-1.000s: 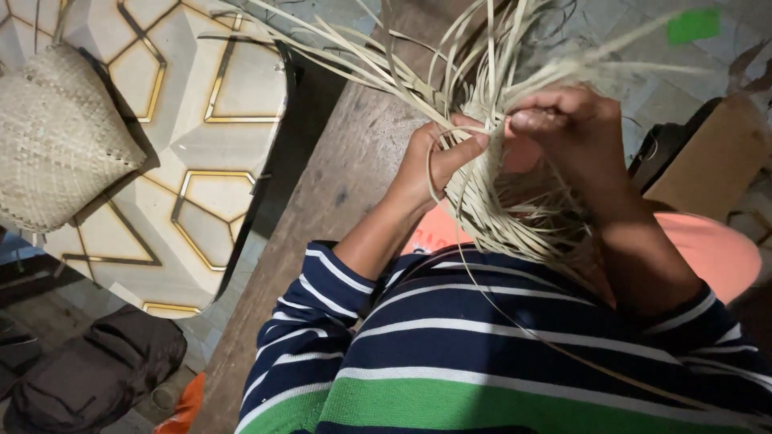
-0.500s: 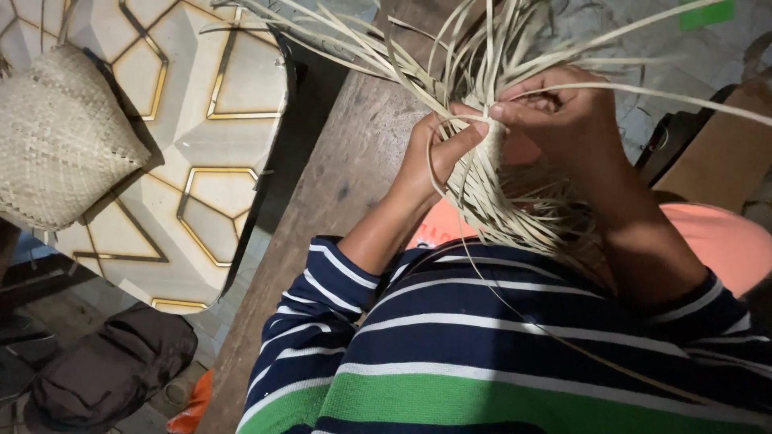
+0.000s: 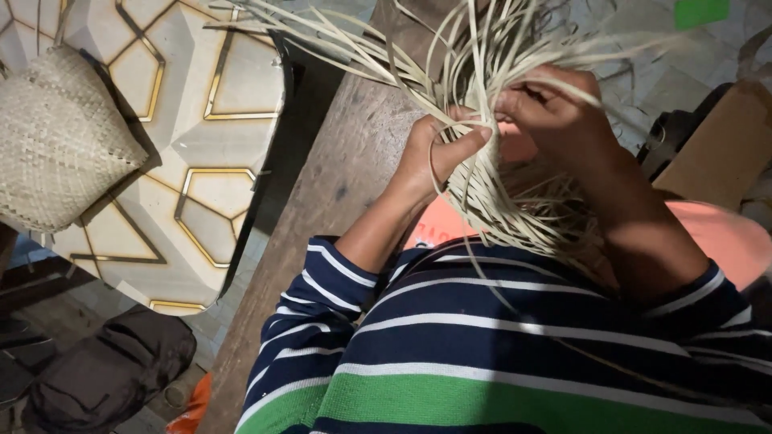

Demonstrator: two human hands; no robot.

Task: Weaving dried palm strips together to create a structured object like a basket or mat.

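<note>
Our left hand (image 3: 434, 153) pinches pale straw strips (image 3: 482, 96) | our right hand (image 3: 555, 112) clamps the same strips above the wooden worktop (image 3: 338, 185) | woven basket (image 3: 56, 141) far left | green square label (image 3: 701, 12) top right

Dry matt straw strips (image 3: 490, 201), rough wooden bench (image 3: 338, 185)

Two hands – left hand (image 3: 434, 157), right hand (image 3: 555, 112), one woven basket (image 3: 60, 141), one dark bag (image 3: 112, 374), many pale strips (image 3: 482, 48) – uncountable
</note>
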